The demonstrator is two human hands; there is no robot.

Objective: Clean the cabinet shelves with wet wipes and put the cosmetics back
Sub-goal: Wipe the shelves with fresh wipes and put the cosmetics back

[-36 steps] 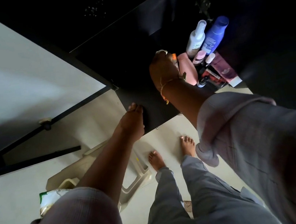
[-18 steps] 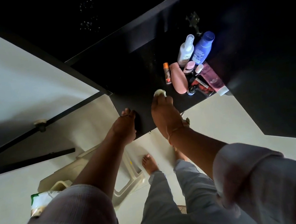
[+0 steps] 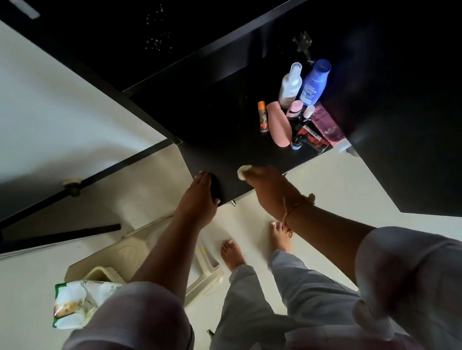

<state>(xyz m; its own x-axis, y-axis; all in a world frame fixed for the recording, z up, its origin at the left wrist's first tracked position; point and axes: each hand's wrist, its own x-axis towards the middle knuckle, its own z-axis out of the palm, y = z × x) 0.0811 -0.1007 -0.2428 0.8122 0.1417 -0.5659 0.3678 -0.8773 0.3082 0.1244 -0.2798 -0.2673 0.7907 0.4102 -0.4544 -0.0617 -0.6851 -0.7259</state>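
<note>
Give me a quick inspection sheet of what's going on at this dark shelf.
Surface: dark shelf, bare on its left part.
Job's things: wet wipe pressed on the shelf near its front edge; cosmetics clustered on the right.
Clutter: wipes pack on a plastic stool.
Hands: right hand holds the wipe; left hand grips the shelf's front edge.
Cables: nothing seen.
Surroundings: pale floor, bare feet.

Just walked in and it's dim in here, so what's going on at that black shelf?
A person is wiping the black shelf. The right hand presses a white wet wipe onto its front part, while the left hand grips the shelf's front edge. The cosmetics are bunched at the shelf's right end. A wipes pack lies on a plastic stool below.
</note>
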